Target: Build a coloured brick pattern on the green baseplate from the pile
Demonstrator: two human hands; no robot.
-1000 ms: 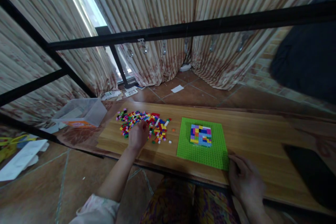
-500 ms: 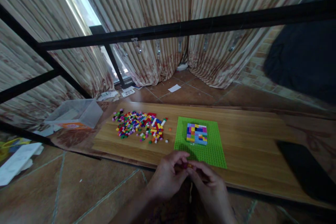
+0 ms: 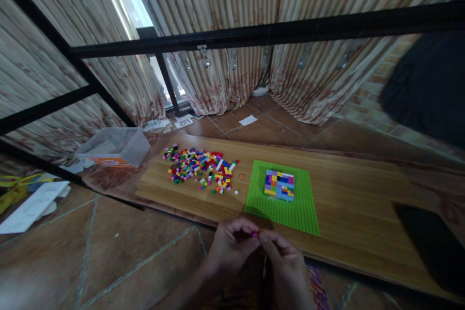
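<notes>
My left hand (image 3: 232,244) and my right hand (image 3: 281,254) meet at the near edge of the wooden board, fingertips together. Between the left thumb and forefinger is a small magenta toy brick (image 3: 255,235). The right fingers pinch at its right side, and whatever they grip is mostly hidden. Just beyond the hands lies a green studded baseplate (image 3: 281,214). On it sits a square block of many-coloured bricks (image 3: 279,185), built several studs wide. Loose bricks (image 3: 198,164) of many colours are heaped to the left of the plate.
The wooden board (image 3: 348,193) spans the low table. A dark flat object (image 3: 428,242) rests at its right end. Left of the heap stands a clear plastic bin (image 3: 127,147). A black metal rail (image 3: 254,36) and curtains are behind, and a white piece (image 3: 34,206) lies far left.
The view has shifted, so the board and bricks appear farther right. Both hands remain together; the magenta brick shows more plainly and the orange piece beside it is now hidden.
</notes>
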